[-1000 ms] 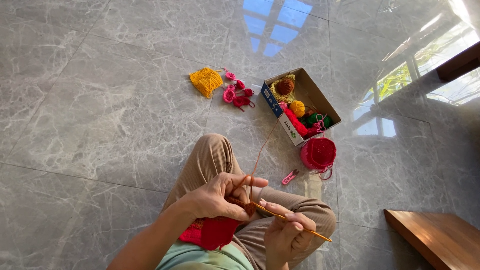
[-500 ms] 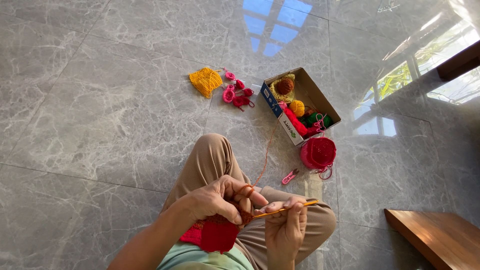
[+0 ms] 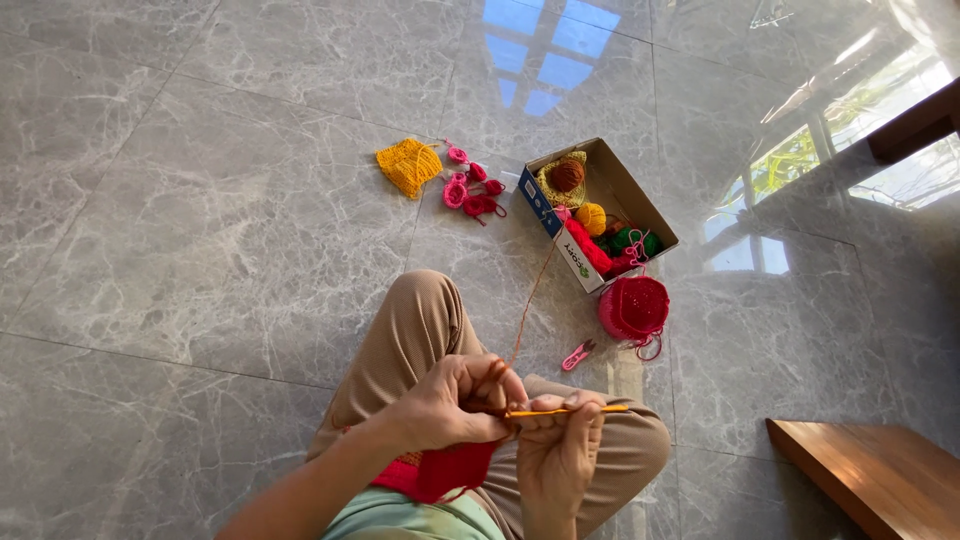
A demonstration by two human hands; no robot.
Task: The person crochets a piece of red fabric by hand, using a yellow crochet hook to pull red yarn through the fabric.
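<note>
My left hand (image 3: 452,402) pinches the top edge of a red crocheted piece (image 3: 440,470) that hangs over my lap. My right hand (image 3: 556,452) grips a yellow crochet hook (image 3: 570,409), held level with its tip at the left hand's fingers. A thin brown yarn strand (image 3: 528,300) runs from my left fingers up to an open cardboard box (image 3: 625,195) on the floor, which holds several yarn balls, a brown one (image 3: 566,175) among them.
On the grey marble floor lie a yellow crocheted piece (image 3: 408,165), small pink and red crocheted bits (image 3: 470,188), a red knitted pouch (image 3: 633,307) and pink snips (image 3: 578,354). A wooden bench corner (image 3: 870,480) stands at lower right. My bent leg (image 3: 410,330) wears tan trousers.
The hook swung from a downward slant to level. My right hand rose toward the left, and the two hands now meet at the red piece.
</note>
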